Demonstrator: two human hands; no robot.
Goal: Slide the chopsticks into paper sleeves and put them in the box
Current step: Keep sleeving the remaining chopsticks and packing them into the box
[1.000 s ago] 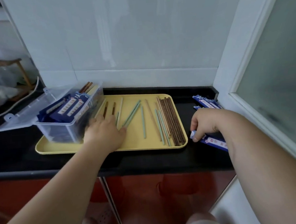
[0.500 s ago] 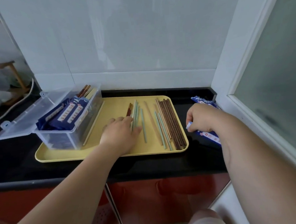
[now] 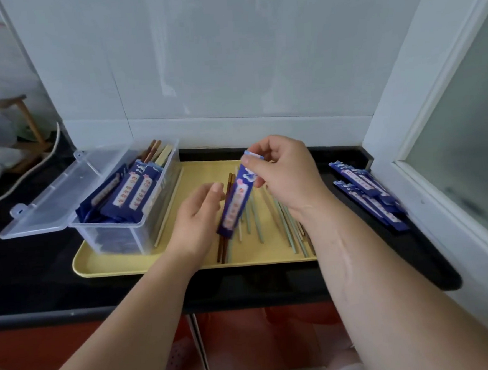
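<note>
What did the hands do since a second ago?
The right hand lifted one blue sleeve off the sleeve pile and carried it left, over the tray. The left hand slid right and now grips the brown chopsticks. The box, tray and sleeve pile stayed put.

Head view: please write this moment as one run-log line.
right hand: pinches paper sleeve top, above tray | left hand: holds brown chopsticks beside sleeve | step: chopsticks not yet in sleeve | box: lid open
</note>
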